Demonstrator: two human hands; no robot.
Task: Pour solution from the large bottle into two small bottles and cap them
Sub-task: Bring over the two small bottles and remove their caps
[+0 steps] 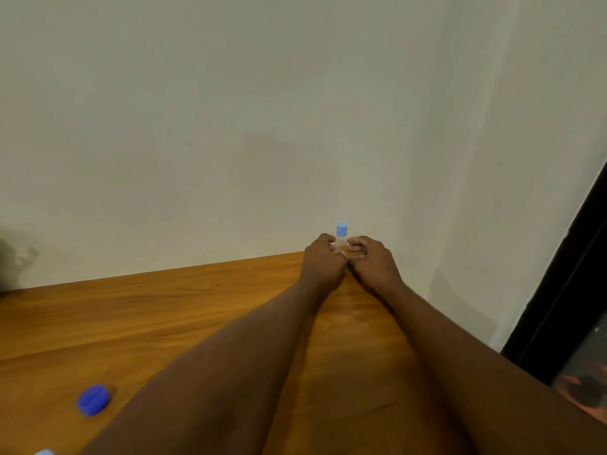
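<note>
A small clear bottle (341,242) with a light blue cap stands upright at the far edge of the wooden table (164,316), close to the wall. My left hand (323,261) grips its left side and my right hand (371,259) grips its right side, fingers curled around its body. The bottle's lower part is hidden by my fingers. A dark blue cap (93,399) lies loose on the table at the near left. The large bottle is out of view.
A pale wall rises right behind the table's far edge. A light blue object (44,452) peeks in at the bottom left corner. A dark frame (558,290) runs down the right side, past the table's right edge.
</note>
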